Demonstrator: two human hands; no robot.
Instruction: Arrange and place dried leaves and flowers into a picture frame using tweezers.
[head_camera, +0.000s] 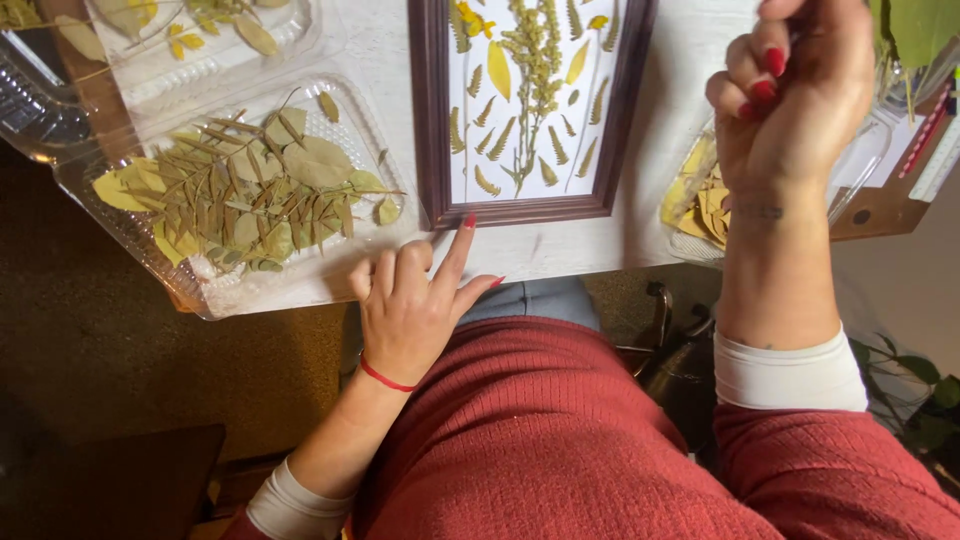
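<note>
- Left hand (410, 305): fingers spread loose, holding nothing, index tip touching the picture frame (525, 205) at its lower corner.
- Right hand (790, 95): raised (fingers curled together); contents cannot be told.
- Tray of dried leaves (250, 195): left of the frame.

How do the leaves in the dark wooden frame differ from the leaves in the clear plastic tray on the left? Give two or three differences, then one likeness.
1. The framed leaves lie spaced apart in a pattern; the tray leaves lie heaped and overlapping.
2. The framed leaves rest on a white backing inside a dark frame; the tray leaves sit loose in a clear plastic tray.
3. The framed leaves include bright yellow pieces; the tray leaves are mostly dull olive green.
Both are flat, dried leaves.
</note>
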